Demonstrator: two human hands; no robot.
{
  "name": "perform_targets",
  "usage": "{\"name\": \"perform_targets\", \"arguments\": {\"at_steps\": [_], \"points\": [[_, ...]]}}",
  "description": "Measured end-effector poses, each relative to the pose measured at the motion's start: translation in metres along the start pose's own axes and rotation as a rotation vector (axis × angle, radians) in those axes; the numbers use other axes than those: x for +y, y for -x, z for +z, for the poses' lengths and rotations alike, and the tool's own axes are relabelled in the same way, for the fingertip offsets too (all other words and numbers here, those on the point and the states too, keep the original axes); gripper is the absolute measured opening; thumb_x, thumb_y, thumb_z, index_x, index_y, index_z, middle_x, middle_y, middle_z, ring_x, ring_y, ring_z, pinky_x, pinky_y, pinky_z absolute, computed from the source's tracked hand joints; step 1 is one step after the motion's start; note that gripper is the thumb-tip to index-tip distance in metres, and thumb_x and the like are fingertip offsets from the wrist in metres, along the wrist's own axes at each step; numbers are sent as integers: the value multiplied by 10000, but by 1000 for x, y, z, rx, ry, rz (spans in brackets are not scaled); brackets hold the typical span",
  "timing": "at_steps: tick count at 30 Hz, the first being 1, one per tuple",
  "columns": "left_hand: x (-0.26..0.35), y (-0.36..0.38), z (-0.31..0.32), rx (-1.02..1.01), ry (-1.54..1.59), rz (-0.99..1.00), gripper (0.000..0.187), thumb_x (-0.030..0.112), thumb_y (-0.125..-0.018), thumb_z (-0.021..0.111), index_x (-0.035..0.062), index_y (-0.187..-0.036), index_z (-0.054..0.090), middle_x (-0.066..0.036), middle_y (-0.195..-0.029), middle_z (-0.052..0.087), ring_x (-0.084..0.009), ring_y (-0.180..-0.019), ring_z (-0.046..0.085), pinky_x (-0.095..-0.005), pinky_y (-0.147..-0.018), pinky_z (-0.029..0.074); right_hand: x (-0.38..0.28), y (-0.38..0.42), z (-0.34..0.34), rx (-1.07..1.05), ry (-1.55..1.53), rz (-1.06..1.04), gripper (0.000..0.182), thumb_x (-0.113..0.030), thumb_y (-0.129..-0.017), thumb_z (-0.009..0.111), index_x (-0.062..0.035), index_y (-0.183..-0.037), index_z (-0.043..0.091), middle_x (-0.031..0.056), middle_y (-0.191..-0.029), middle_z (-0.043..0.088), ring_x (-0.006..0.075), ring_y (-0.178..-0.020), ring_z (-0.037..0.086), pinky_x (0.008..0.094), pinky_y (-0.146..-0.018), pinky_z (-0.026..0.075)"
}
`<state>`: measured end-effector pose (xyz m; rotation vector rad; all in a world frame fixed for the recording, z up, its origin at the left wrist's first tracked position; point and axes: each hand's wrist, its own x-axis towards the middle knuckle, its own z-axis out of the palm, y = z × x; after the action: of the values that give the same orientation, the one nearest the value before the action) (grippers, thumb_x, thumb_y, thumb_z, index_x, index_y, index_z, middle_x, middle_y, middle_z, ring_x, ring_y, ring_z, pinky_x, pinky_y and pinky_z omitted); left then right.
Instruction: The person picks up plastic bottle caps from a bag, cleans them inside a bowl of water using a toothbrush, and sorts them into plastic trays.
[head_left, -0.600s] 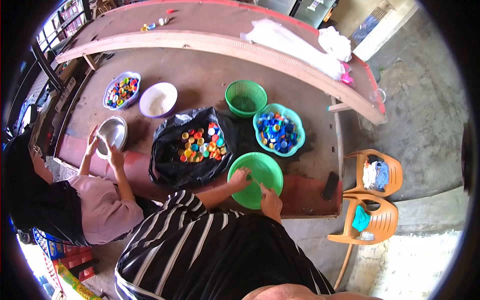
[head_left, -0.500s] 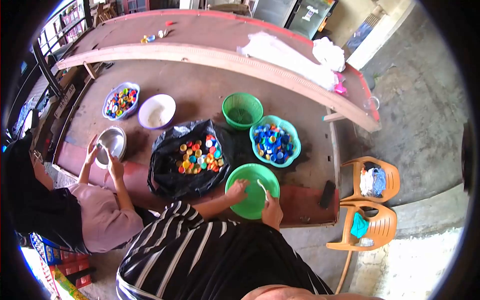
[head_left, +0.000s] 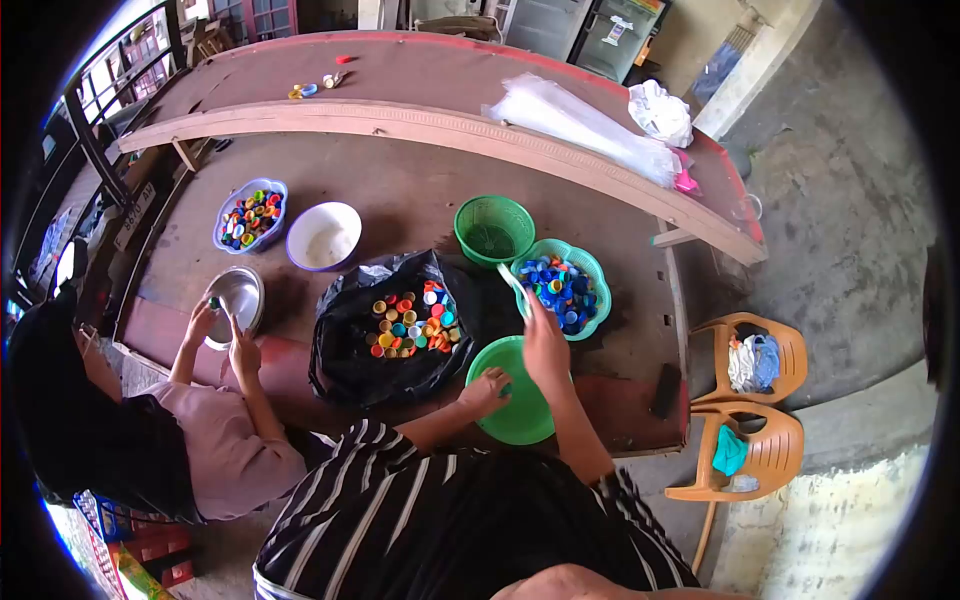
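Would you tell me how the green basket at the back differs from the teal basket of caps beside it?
The green basket looks empty; the teal basket is heaped with mostly blue caps. The green basket has a plain round rim; the teal basket's rim is scalloped and wider. Both are plastic and stand upright on the table.

Bare worktop [head_left: 400,170] lies open beyond the bowls; nearer, the black bag [head_left: 385,325], green basket [head_left: 493,230] and cap bowl [head_left: 560,288] crowd together.

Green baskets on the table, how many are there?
2. One green basket stands farther back, beside the teal basket of blue caps. The other green basket sits at the near edge, under the left hand.
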<state>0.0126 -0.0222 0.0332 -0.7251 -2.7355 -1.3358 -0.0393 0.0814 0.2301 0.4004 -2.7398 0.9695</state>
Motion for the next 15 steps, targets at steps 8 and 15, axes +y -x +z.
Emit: {"name": "perform_targets", "arguments": {"at_steps": [8, 15], "points": [[-2, 1, 0, 12, 21, 10, 324, 140, -768, 689, 35, -1049, 568, -159, -1041, 557, -355, -1047, 537, -433, -924, 448, -55, -136, 6, 271, 15, -186, 454, -113, -947, 478, -153, -1395, 410, 180, -1080, 570, 384, -916, 608, 468, -745, 501], [0, -8, -12, 114, 67, -62, 351, 122, -728, 709, 31, -1040, 576, -163, -1014, 567, -349, -982, 559, -423, -869, 471, 53, -30, -38, 365, -51, 147, 385, -127, -945, 506, -70, -1326, 503, 192, -1185, 596, 347, -1030, 603, 415, -861, 476]]}}
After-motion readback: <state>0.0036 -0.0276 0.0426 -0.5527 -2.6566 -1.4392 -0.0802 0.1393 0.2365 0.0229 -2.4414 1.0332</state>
